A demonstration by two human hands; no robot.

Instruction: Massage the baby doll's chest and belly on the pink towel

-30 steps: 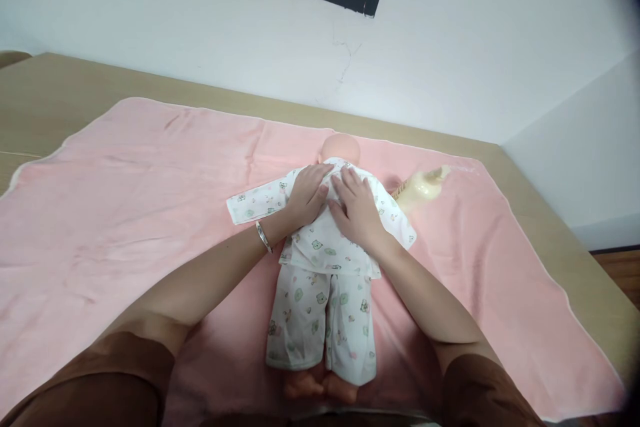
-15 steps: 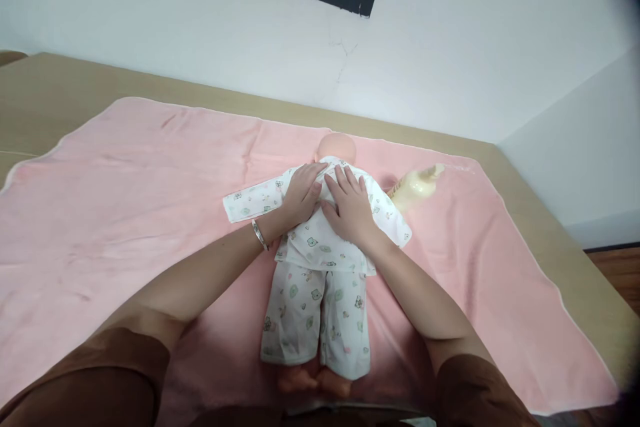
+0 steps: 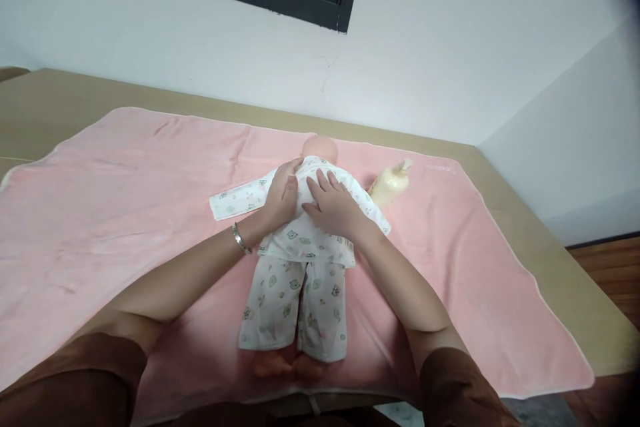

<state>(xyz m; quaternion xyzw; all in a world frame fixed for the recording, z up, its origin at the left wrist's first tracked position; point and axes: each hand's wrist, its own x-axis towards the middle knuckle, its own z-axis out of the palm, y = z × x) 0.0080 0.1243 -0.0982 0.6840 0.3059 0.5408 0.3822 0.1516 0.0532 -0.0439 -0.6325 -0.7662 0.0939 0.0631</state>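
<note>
Left fingers [image 3: 291,167], extended, have shifted toward the doll's [image 3: 303,240] shoulder; right fingers [image 3: 324,183] spread wide on its back.

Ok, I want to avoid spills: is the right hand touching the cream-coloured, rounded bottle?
Apart. The head view shows part of the white, patterned cloth top between the right hand and the bottle.

SUPPORT: pale wood-toned table [image 3: 523,230] shows along its far and right margins | DIRECTLY ON IT: pink blanket [image 3: 150,233] lies spread wide, lightly creased | ON BLANKET: clothed doll [image 3: 310,247] rests lengthwise; cream bottle [image 3: 391,185] lies just beside it
</note>
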